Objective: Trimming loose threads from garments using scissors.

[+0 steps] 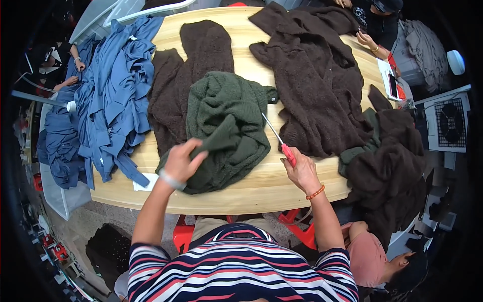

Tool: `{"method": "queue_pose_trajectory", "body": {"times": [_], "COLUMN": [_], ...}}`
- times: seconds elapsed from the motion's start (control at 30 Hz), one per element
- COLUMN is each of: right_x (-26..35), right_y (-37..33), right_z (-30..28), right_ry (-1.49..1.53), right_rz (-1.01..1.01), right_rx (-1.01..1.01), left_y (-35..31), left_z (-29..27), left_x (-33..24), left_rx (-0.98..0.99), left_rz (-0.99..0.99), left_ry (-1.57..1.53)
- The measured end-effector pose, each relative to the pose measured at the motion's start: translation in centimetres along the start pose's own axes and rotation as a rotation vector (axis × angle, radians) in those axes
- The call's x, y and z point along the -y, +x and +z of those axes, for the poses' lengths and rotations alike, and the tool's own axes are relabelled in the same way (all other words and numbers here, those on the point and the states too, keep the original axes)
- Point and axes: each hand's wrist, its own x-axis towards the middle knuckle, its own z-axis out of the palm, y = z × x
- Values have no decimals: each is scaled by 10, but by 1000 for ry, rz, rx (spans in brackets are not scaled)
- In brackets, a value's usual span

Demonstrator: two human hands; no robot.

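My right hand (304, 173) is wrapped round the pink handle of a tool (287, 151), its thin metal shaft pointing up and to the left. My left hand (182, 161) is blurred at the fingers; I see thumb and forefinger spread, over the near left part of the green sweater (229, 108), beside a raised flap of it. Whether the other fingers touch the cloth, I can't tell.

The green sweater lies bunched near the middle of the table (259, 199), toward my side of it. The tool's tip is just beside its right edge, below a small round disc (273, 99) on a green tab. A brown sweater (207, 48) is spread behind it and to its left; a bigger brown pile (322, 90) lies to the right. Farther left I have a heap of blue shirts (118, 95), with white paper (145, 182) by its near end. More brown clothing (390, 166) hangs over the table's right end. Co-workers' hands show at the far left and upper right.
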Motion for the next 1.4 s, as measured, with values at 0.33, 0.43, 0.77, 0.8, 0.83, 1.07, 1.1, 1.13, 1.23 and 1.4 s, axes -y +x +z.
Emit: {"method": "queue_pose_trajectory", "body": {"times": [0.33,0.43,0.77,0.8,0.83,1.07,1.1,1.13,1.23,1.4], "right_x": [47,74,65,57,41,-140,-148,-153,-125,0], "right_y": [30,41,127,127,121,25,5,-11,-32,-5], "right_z": [8,32,1,-37,-72,-136,-125,-108,-65,-24], "right_ry": [64,8,291,454,543,134,-19,-60,-39,-70], "right_rz": [-134,-290,-68,-125,-94,74,211,208,329,-58], "right_rx": [9,-57,-256,-374,-465,-723,-667,-637,-480,-294], "left_y": [-119,-110,-92,-90,-89,-95,-95,-94,-87,-82], "left_z": [15,52,28,12,3,-14,-13,-10,-1,18], "left_x": [-16,-40,-20,-18,-17,13,15,17,17,4], "left_rx": [647,646,554,462,375,306,410,485,685,766], "left_rz": [-357,-207,-339,-361,-419,-548,-551,-530,-382,-265], "left_ry": [-78,-272,-443,-495,-604,-777,-720,-578,-143,-117]}}
